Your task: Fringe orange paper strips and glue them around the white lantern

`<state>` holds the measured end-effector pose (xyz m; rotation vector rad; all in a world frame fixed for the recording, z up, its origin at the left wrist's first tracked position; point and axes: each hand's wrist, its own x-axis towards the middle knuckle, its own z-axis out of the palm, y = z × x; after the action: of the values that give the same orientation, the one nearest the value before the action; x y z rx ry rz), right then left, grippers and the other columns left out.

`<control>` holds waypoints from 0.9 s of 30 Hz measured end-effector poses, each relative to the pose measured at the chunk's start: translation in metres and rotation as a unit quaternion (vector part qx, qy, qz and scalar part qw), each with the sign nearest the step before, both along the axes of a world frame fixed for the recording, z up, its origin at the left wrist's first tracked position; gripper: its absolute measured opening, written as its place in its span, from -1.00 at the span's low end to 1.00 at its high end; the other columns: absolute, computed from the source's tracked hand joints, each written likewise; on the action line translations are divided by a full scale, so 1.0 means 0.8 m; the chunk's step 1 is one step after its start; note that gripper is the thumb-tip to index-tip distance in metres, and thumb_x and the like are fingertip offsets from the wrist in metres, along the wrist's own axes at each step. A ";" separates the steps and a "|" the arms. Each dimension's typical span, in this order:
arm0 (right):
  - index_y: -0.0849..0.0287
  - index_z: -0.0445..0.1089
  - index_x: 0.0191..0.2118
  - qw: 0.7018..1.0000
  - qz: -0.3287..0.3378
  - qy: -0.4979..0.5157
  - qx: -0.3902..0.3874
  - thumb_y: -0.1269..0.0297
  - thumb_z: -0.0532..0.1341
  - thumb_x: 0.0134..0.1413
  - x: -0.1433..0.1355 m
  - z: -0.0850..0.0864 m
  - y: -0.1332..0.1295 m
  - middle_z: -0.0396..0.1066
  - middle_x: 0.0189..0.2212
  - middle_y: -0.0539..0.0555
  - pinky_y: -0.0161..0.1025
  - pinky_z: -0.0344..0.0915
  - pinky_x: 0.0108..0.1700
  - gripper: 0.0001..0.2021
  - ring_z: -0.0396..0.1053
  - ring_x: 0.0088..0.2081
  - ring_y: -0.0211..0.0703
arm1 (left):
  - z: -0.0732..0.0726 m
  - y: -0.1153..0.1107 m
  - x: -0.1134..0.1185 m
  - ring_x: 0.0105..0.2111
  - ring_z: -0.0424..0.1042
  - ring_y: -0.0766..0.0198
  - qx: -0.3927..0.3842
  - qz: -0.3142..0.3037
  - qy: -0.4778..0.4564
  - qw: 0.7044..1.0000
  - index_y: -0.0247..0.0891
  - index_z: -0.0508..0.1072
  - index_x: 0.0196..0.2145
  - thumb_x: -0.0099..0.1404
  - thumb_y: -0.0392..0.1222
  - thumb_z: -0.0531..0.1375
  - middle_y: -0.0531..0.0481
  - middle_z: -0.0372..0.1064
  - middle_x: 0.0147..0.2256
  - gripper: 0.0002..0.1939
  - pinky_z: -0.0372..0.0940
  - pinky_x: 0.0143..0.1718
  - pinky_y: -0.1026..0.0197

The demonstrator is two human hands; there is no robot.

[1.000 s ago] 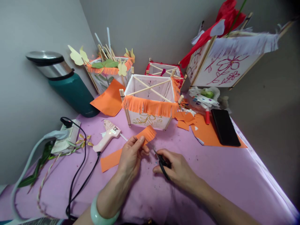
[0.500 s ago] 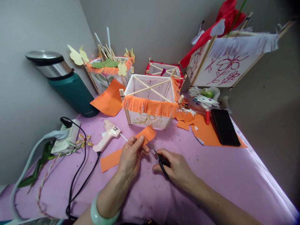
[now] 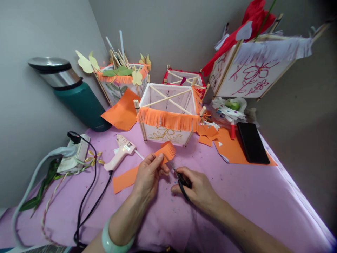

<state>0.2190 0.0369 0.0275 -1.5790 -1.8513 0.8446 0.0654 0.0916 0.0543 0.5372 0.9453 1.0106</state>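
Observation:
Between thumb and fingers, my left hand [image 3: 149,175] pinches a strip of orange paper [image 3: 166,151] whose far edge is cut into fringe. My right hand [image 3: 198,186] is closed round the black handles of a pair of scissors [image 3: 183,184]. The scissor blades point up and left, their tips at the lower edge of the paper. Just beyond the hands stands a lantern [image 3: 168,131] of white panels on wooden sticks, trimmed with orange fringe. Another orange strip [image 3: 125,179] lies on the cloth, partly covered by my left hand.
A pink glue gun [image 3: 122,153] lies to the left, its cord near a power strip [image 3: 75,154]. A teal bottle [image 3: 81,102] stands at back left. To the right are orange scraps [image 3: 205,140], a black phone [image 3: 252,143] and a red marker [image 3: 232,130]. More lanterns stand behind.
The scissors' blades have moved up and left to the paper's edge. The left hand has shifted very slightly, still pinching the strip.

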 end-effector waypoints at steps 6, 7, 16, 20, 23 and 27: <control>0.15 0.36 -0.22 1.000 0.011 -0.007 0.004 0.11 0.32 0.01 0.001 -0.002 0.001 0.37 -0.52 -0.07 -0.38 0.08 -0.48 -0.73 0.30 -0.49 -0.27 | -0.002 0.000 -0.001 -0.68 0.30 0.42 0.003 -0.006 0.002 1.000 -0.31 0.34 -0.41 0.08 -0.16 0.31 0.08 0.35 -0.67 -0.77 0.21 -0.60 0.40; 0.15 0.36 -0.23 1.000 0.012 -0.008 0.005 0.10 0.31 0.02 0.001 -0.002 0.001 0.36 -0.52 -0.07 -0.38 0.08 -0.48 -0.73 0.30 -0.49 -0.27 | -0.002 0.000 -0.001 -0.68 0.30 0.42 0.004 -0.005 0.002 1.000 -0.32 0.33 -0.41 0.09 -0.17 0.31 0.08 0.35 -0.67 -0.77 0.21 -0.60 0.40; 0.15 0.35 -0.22 1.000 0.005 -0.012 0.014 0.09 0.29 0.03 0.000 -0.001 0.000 0.33 -0.55 -0.08 -0.38 0.08 -0.47 -0.73 0.27 -0.50 -0.27 | -0.004 0.000 -0.001 -0.68 0.29 0.43 0.003 -0.012 0.005 1.000 -0.31 0.32 -0.40 0.13 -0.19 0.29 0.09 0.35 -0.66 -0.79 0.22 -0.60 0.40; 0.15 0.35 -0.23 1.000 0.007 -0.010 0.017 0.13 0.28 0.05 0.000 0.000 0.001 0.33 -0.55 -0.08 -0.38 0.08 -0.48 -0.76 0.25 -0.51 -0.29 | -0.004 0.000 -0.001 -0.69 0.28 0.43 0.008 -0.016 0.009 1.000 -0.32 0.32 -0.39 0.14 -0.18 0.28 0.09 0.35 -0.67 -0.79 0.21 -0.60 0.40; 0.16 0.36 -0.23 1.000 0.011 -0.006 0.013 0.14 0.28 0.05 0.000 -0.002 0.001 0.32 -0.55 -0.08 -0.38 0.08 -0.49 -0.77 0.23 -0.52 -0.30 | -0.004 -0.001 -0.001 -0.69 0.28 0.43 0.015 -0.011 0.018 1.000 -0.32 0.31 -0.41 0.14 -0.17 0.27 0.08 0.35 -0.68 -0.79 0.20 -0.60 0.40; 0.16 0.36 -0.23 1.000 0.010 -0.003 0.006 0.16 0.30 0.02 0.001 -0.004 0.002 0.29 -0.55 -0.09 -0.39 0.08 -0.47 -0.76 0.21 -0.52 -0.30 | -0.004 -0.002 0.000 -0.69 0.28 0.43 0.018 -0.009 0.020 1.000 -0.32 0.31 -0.42 0.14 -0.17 0.27 0.08 0.34 -0.68 -0.79 0.19 -0.60 0.40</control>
<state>0.2198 0.0383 0.0244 -1.5597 -1.8764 0.8364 0.0653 0.0904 0.0511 0.5974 0.9571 1.0053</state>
